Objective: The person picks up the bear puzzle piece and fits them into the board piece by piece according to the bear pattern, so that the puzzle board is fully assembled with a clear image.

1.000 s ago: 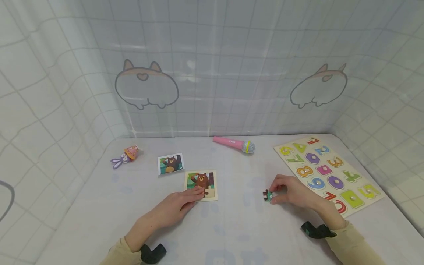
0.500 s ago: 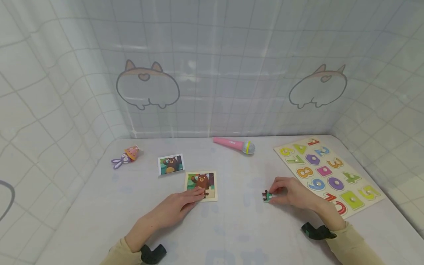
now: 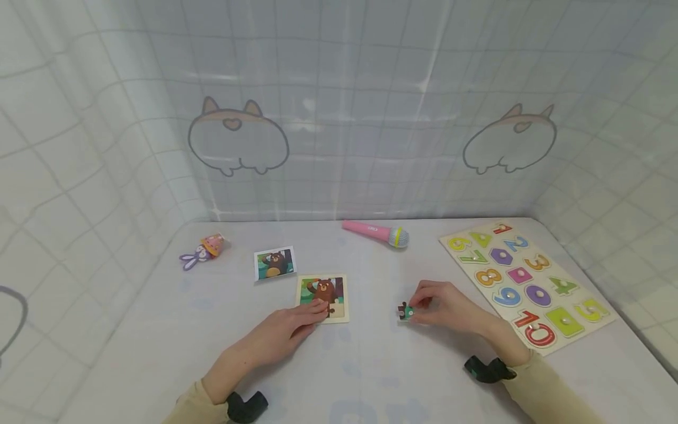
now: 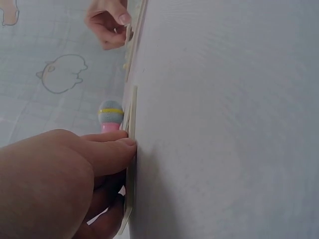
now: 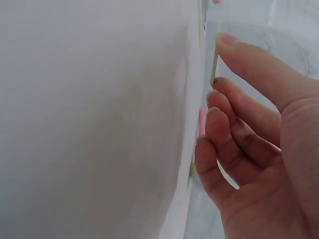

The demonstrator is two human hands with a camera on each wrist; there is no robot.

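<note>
My left hand (image 3: 278, 334) rests on a small framed bear puzzle (image 3: 324, 287), its fingertips over the lower part of the picture. A bare wooden patch shows at the puzzle's lower right. In the left wrist view the thumb (image 4: 119, 152) lies right at the board's edge. To the right, my right hand (image 3: 447, 306) pinches a small green and brown puzzle piece (image 3: 404, 311) between thumb and fingers. Seen edge-on in the right wrist view, the piece (image 5: 215, 63) is a thin slat held clear of the table, its other fingers curled loosely below.
A bear picture card (image 3: 274, 263) lies behind the puzzle, left of a pink toy microphone (image 3: 373, 231). A purple bunny toy (image 3: 203, 250) is at the far left. On the right lies a number and shape board (image 3: 521, 277). A tiled-pattern curtain (image 3: 371, 129) encloses the table.
My right hand has carried the puzzle piece leftward, closer to the framed puzzle. The left hand stays on the puzzle.
</note>
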